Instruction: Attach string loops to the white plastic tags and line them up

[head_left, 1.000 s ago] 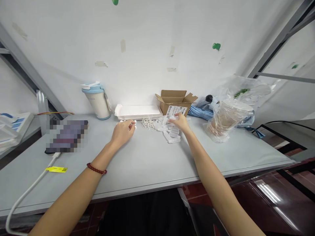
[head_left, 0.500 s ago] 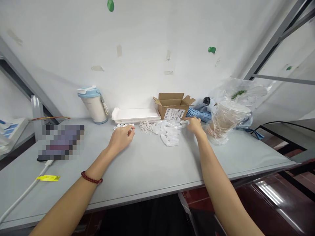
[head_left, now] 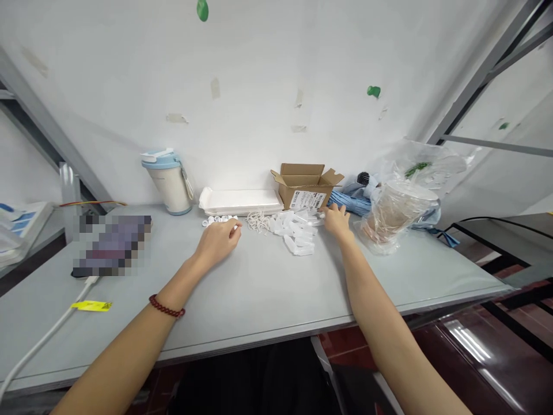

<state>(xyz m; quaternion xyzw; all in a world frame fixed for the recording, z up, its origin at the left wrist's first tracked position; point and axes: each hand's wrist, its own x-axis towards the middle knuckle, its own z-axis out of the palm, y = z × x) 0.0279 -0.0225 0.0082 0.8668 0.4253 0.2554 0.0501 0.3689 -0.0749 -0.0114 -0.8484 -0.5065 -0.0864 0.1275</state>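
Note:
On the grey table, my left hand (head_left: 218,241) rests with its fingers curled together, just in front of a row of small white caps (head_left: 211,221). A small white bit shows at its thumb, too little to name. My right hand (head_left: 337,221) bends over the right edge of a heap of translucent plastic tubes (head_left: 299,230). Its fingertips are closed on the end of one tube, partly hidden. Between the hands, beside the heap, lies a tangle of thin white strings (head_left: 258,222).
Along the wall stand a blue-lidded cup (head_left: 168,183), a stack of white trays (head_left: 241,200) and an open cardboard box (head_left: 303,190). Blue cloth (head_left: 351,202) and a plastic-wrapped tub (head_left: 400,210) are at right. A phone (head_left: 113,245) with a white cable (head_left: 47,337) lies at left.
My right hand has moved from the middle of the tube heap to its right edge. My left hand stays by the caps, turned slightly. The view has shifted a little.

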